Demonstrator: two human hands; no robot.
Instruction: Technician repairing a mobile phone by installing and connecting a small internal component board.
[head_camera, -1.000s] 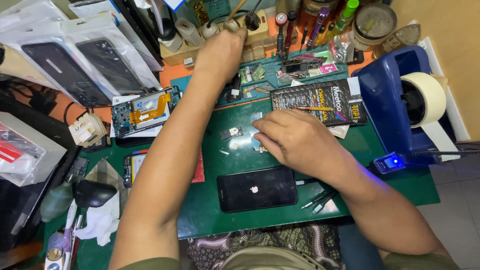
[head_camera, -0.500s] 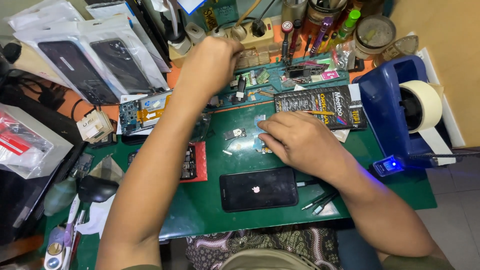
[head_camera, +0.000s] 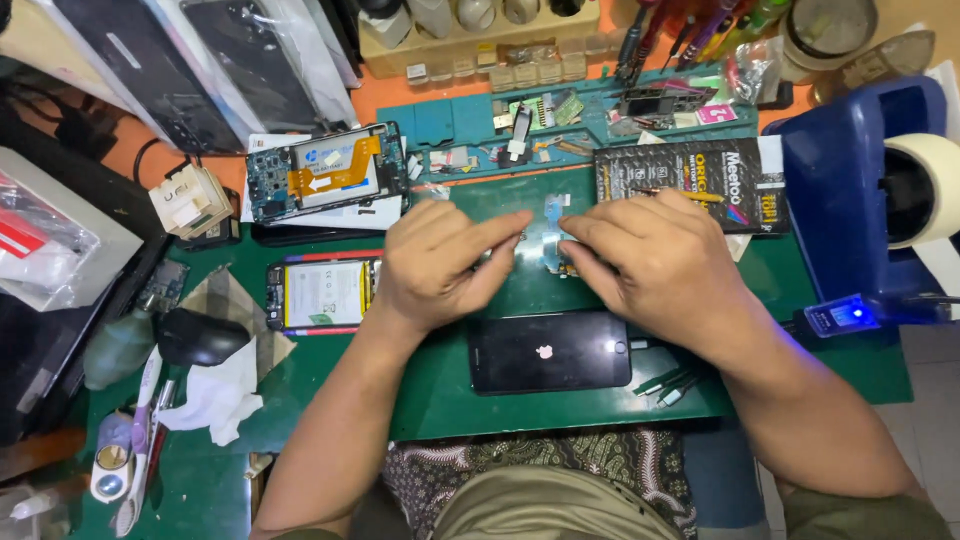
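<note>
Head view: both hands meet over the green mat (head_camera: 450, 400), just above the dark phone (head_camera: 548, 351) lying face up. The left hand (head_camera: 437, 262) and right hand (head_camera: 655, 262) pinch a small flex part (head_camera: 551, 243) between their fingers, closed on it from either side; the part sits between the 2 hands, above the phone. It looks thin, light and bendy, likely fragile at its connectors, so it is best held by its edges with a gentle pinch, never creased. Left of the phone lies an opened phone (head_camera: 320, 294) showing its battery; farther up and left is a bare board with an orange ribbon (head_camera: 325, 180). Right of the phone stands a blue tape dispenser (head_camera: 860, 190).
</note>
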